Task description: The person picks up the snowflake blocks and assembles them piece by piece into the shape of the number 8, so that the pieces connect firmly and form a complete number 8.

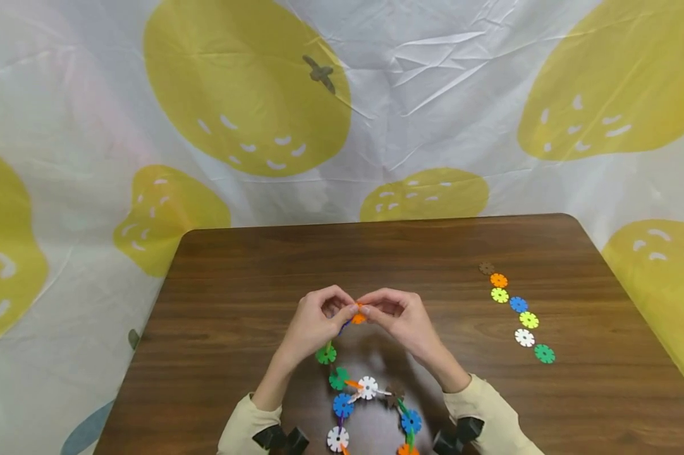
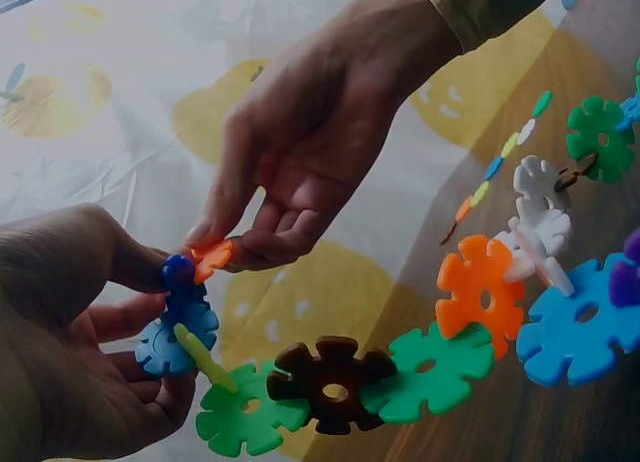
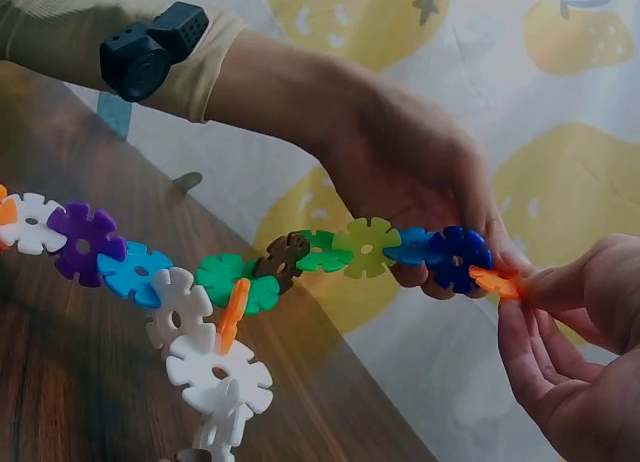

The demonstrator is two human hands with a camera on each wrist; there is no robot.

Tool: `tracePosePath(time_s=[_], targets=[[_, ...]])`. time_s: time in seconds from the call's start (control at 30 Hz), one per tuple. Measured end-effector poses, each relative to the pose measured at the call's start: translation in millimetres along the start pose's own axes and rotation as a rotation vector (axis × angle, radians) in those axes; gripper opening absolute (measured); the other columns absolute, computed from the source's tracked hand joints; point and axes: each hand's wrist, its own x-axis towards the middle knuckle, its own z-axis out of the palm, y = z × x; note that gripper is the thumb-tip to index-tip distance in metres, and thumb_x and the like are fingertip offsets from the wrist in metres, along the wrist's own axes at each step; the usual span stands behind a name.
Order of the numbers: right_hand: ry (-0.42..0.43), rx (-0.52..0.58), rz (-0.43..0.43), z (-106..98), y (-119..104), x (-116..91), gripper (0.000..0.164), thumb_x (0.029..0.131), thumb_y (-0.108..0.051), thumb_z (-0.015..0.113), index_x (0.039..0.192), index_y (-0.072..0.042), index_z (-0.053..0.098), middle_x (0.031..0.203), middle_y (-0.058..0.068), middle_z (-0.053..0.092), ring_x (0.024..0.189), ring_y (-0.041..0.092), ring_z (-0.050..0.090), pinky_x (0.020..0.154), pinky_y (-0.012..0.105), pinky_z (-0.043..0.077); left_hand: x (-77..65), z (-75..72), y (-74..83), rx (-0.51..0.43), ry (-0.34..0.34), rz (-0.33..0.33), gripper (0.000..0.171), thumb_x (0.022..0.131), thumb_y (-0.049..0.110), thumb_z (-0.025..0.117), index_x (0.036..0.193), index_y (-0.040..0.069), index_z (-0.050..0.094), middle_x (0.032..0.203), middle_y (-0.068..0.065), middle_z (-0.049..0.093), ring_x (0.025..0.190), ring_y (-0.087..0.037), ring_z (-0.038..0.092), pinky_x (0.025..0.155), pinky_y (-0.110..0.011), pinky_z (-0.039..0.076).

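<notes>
In front of me, both hands are raised together above the table. My right hand (image 1: 406, 319) pinches an orange notched disc (image 3: 495, 282) between thumb and fingers. My left hand (image 2: 60, 322) grips the end of a chain of linked discs, at the dark blue notched disc (image 3: 460, 260) and the light blue disc (image 2: 178, 342). The orange disc meets the dark blue one edge to edge. From my left hand the chain hangs through a yellow-green disc (image 3: 366, 248), a brown disc (image 2: 334, 384) and green discs, then runs on toward the table's near side.
The chain's lower part loops near me, with a white disc (image 1: 367, 387) and a blue disc (image 1: 411, 421) in it. On the right of the brown table (image 1: 251, 259) lies a slanting row of loose discs, among them a green disc (image 1: 544, 353). Behind hangs a patterned cloth (image 1: 433, 126).
</notes>
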Motion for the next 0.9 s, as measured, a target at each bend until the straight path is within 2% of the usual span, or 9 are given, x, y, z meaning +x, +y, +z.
tracePosePath(time_s=[0.1, 0.33, 0.63, 0.9], targets=[[0.007, -0.04, -0.014, -1.0, 2.0, 0.3, 0.015, 0.091, 0.0, 0.072, 0.105, 0.006, 0.073, 0.099, 0.026, 0.073, 0.079, 0.009, 0.072, 0.071, 0.023, 0.06, -0.8, 0.7, -1.2, -0.011, 0.025, -0.016, 0.006, 0.089, 0.01, 0.076, 0.087, 0.006, 0.072, 0.073, -0.006, 0.067, 0.06, -0.007, 0.055, 0.056, -0.017, 0.046], [0.064, -0.184, -0.06, -14.1, 6.2, -1.2, 0.018, 0.091, -0.004, 0.073, 0.107, 0.004, 0.073, 0.098, 0.021, 0.075, 0.082, 0.01, 0.072, 0.074, 0.023, 0.059, -4.1, -2.2, -8.4, -0.038, 0.133, -0.036, 0.007, 0.087, 0.007, 0.079, 0.084, 0.006, 0.072, 0.069, -0.008, 0.066, 0.056, -0.008, 0.053, 0.053, -0.016, 0.043], [0.131, -0.258, 0.022, -45.9, 11.5, -12.1, 0.02, 0.092, -0.008, 0.073, 0.11, 0.001, 0.073, 0.102, 0.022, 0.074, 0.086, 0.011, 0.07, 0.079, 0.021, 0.057, -7.0, -11.8, -23.1, -0.078, 0.318, 0.018, 0.006, 0.088, 0.001, 0.075, 0.086, 0.0, 0.07, 0.07, -0.008, 0.064, 0.056, -0.005, 0.053, 0.051, -0.015, 0.046], [0.206, -0.327, 0.092, -76.8, 14.4, -26.4, 0.025, 0.096, -0.013, 0.07, 0.117, 0.002, 0.07, 0.11, 0.021, 0.072, 0.091, 0.005, 0.067, 0.082, 0.017, 0.055, -12.1, -26.0, -27.5, -0.143, 0.386, -0.105, 0.009, 0.092, 0.004, 0.072, 0.091, -0.004, 0.068, 0.075, -0.016, 0.063, 0.06, -0.006, 0.055, 0.057, -0.014, 0.047]])
